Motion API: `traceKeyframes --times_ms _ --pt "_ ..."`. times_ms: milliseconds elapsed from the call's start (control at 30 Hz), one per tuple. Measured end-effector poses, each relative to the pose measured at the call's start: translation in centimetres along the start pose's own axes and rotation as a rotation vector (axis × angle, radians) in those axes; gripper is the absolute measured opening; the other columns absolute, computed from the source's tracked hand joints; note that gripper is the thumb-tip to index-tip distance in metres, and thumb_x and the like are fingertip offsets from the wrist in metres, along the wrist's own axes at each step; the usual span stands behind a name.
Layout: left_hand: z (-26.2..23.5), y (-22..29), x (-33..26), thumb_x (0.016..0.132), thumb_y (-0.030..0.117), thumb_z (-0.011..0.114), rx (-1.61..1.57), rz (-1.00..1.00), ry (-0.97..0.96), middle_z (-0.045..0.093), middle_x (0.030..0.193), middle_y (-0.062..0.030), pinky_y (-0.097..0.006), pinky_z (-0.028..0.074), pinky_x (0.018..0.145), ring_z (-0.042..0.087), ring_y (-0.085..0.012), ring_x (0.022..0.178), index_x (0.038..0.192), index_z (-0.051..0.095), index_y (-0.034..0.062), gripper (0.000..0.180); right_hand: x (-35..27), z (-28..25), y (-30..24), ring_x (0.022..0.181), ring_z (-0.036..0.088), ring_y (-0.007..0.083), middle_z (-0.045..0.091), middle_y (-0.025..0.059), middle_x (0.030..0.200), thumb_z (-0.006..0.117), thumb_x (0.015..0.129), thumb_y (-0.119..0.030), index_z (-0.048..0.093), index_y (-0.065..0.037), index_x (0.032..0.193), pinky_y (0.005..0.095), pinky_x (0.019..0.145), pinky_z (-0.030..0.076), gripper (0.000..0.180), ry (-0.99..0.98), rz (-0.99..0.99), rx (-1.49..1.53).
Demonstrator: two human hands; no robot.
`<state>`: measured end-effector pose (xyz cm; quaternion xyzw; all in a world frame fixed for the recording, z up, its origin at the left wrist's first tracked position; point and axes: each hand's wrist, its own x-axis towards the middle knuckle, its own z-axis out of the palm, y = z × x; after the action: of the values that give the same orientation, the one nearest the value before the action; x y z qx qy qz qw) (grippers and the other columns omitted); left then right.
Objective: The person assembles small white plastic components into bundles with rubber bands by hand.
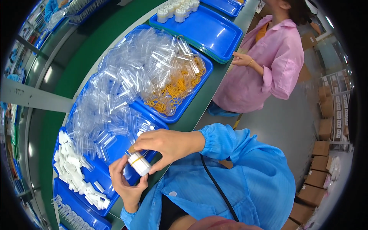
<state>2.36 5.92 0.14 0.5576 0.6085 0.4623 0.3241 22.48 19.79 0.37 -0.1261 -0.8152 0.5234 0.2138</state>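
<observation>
Both left grip [127, 188] and right grip [165, 144] held the bundle [142, 167], whose band [137, 160] risked slipping off if pushed unevenly.

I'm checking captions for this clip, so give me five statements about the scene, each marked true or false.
1. The left hand and right hand both hold one white bundle. True.
2. The loose white pieces lie in a green tray. False: their tray is blue.
3. Loose yellow bands share a tray with clear plastic pieces. True.
4. The person standing nearby wears a blue top. False: the top is pink.
5. The yellow band at the white bundle lies beside it. False: it goes around the bundle.
</observation>
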Motion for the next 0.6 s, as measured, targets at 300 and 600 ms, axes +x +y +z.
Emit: traceKeyframes --times_ms 300,600 --pt "0.9 1.0 0.5 0.068 0.015 0.085 -0.239 -0.093 0.096 0.048 0.130 -0.0132 -0.039 0.042 0.108 0.053 -0.0275 0.123 0.136 0.048 -0.0015 0.079 0.2 0.2 0.1 0.106 0.063 0.0344 0.061 0.0178 0.118 0.085 0.072 -0.026 0.055 0.001 0.128 0.0416 0.091 0.051 0.070 0.132 -0.046 0.121" --pt "0.0 0.9 -0.2 0.061 0.010 0.084 0.007 0.004 0.048 0.051 0.119 -0.0115 -0.036 0.048 0.100 0.058 -0.0233 0.109 0.127 0.055 -0.0024 0.074 0.2 0.1 -0.6 0.106 0.062 0.0332 0.063 0.0149 0.116 0.084 0.072 -0.026 0.053 -0.003 0.131 0.0429 0.086 0.051 0.071 0.003 -0.072 -0.021"
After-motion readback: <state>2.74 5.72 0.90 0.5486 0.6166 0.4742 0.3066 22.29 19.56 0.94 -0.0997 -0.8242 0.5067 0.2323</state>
